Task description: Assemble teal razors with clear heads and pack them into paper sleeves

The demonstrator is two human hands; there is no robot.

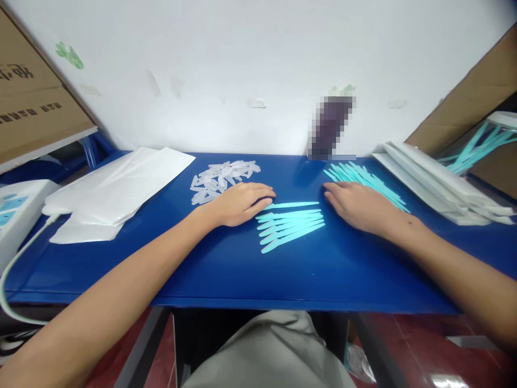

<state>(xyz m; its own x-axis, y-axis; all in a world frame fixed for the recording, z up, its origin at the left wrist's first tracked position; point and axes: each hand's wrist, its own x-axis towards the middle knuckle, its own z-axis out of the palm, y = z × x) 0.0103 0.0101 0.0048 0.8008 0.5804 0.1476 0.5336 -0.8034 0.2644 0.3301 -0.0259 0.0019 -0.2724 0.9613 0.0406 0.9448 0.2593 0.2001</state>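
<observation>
My left hand [244, 203] is over the table with its thumb and fingertips closed at the head end of a turquoise eyebrow razor [297, 205]. Just below it, several like razors [293, 230] lie side by side, heads to the left. Left of and behind that hand is a heap of small translucent white caps [220, 180]. My right hand [357, 205] rests beside a pile of turquoise razors [369, 180], fingers stretched to the left and slightly apart. I see nothing in it; its thumb is hidden.
White paper-like sheets [125, 188] lie on the blue table [226, 275] at left, near a power strip [20, 210] with a cable. Flat white packs [436, 183] lie at right, by a clear container of turquoise sticks [484, 143]. A white wall [226, 64] rises behind.
</observation>
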